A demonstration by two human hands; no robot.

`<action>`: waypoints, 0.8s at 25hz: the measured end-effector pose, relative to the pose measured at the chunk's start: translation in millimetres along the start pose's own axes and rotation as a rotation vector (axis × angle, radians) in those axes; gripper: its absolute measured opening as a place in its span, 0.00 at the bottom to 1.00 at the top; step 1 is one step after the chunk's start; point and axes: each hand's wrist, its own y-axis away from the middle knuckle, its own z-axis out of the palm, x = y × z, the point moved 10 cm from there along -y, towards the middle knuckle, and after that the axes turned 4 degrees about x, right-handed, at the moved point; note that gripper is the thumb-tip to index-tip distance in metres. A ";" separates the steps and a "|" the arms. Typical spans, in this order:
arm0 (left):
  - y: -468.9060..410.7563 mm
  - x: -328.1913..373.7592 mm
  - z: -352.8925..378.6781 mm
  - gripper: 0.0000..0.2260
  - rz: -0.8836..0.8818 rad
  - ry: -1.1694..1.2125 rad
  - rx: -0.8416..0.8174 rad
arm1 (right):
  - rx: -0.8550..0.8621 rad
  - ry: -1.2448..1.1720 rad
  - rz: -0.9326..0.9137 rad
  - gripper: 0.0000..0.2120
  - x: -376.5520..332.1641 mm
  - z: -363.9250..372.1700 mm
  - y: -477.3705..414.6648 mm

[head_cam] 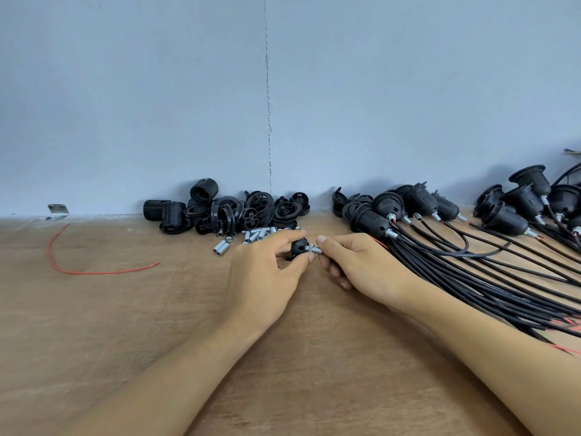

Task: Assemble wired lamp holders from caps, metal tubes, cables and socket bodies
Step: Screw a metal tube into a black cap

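My left hand (pixel 264 272) grips a black cap (pixel 298 246) between thumb and fingers, just above the wooden bench (pixel 125 309). My right hand (pixel 352 262) pinches a short threaded metal tube (pixel 313 249) that sticks out of the cap's right side. Loose metal tubes (pixel 251 236) lie just behind my left hand. A heap of black caps and socket bodies (pixel 226 209) sits against the wall. Several assembled lamp holders (pixel 440 209) with black cables (pixel 471 272) lie spread out to the right.
A loose red wire (pixel 63 265) curves over the bench at the left. A small metal bracket (pixel 58 211) sits where the bench meets the grey wall (pixel 283 89). Red wire ends (pixel 569 349) poke out near my right forearm.
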 end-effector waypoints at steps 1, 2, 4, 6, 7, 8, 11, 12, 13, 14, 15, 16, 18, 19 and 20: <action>-0.1 0.1 -0.4 0.15 0.002 -0.008 0.006 | 0.007 0.012 -0.008 0.22 -0.4 -0.7 0.2; -0.1 0.2 -0.5 0.14 0.003 -0.019 0.009 | 0.016 0.030 -0.019 0.22 -0.9 -1.6 0.1; -0.1 -0.1 -0.1 0.15 0.001 -0.038 0.012 | 0.038 0.068 -0.049 0.22 -2.0 -3.8 -0.1; 0.0 -0.8 0.3 0.15 0.002 -0.036 0.012 | 0.052 0.098 -0.073 0.22 -2.6 -5.3 -1.0; 0.2 -1.0 0.7 0.15 0.000 -0.035 0.010 | 0.056 0.107 -0.079 0.22 -2.7 -5.9 -1.5; 0.2 -1.0 1.0 0.15 -0.003 -0.037 0.008 | 0.060 0.114 -0.085 0.22 -2.5 -6.4 -2.1; 0.7 2.0 0.5 0.14 0.004 -0.056 0.012 | 0.084 0.176 -0.125 0.22 -4.4 -8.1 -2.0; 1.0 2.7 0.2 0.14 0.005 -0.062 0.012 | 0.101 0.206 -0.148 0.22 -5.9 -8.6 -1.1; 0.8 2.5 0.2 0.14 0.001 -0.061 0.008 | 0.124 0.228 -0.171 0.22 -7.6 -9.4 0.0; 0.8 1.5 0.2 0.14 -0.006 -0.056 0.002 | 0.152 0.237 -0.191 0.21 -9.6 -10.7 1.5; 0.4 0.3 0.3 0.14 -0.014 -0.049 -0.004 | 0.179 0.237 -0.207 0.20 -11.5 -12.3 2.8; -0.2 -1.1 0.3 0.14 -0.023 -0.044 -0.007 | 0.199 0.235 -0.219 0.19 -13.2 -13.6 4.1; -1.5 -3.9 -0.8 0.14 -0.040 -0.035 -0.001 | 0.214 0.235 -0.230 0.15 -15.6 -15.2 5.3; -1.7 -4.8 -1.2 0.15 -0.045 -0.030 0.003 | 0.217 0.235 -0.230 0.12 -16.0 -16.2 5.6; -1.6 -5.1 -0.9 0.15 -0.048 -0.027 0.001 | 0.221 0.235 -0.226 0.10 -15.5 -17.4 5.7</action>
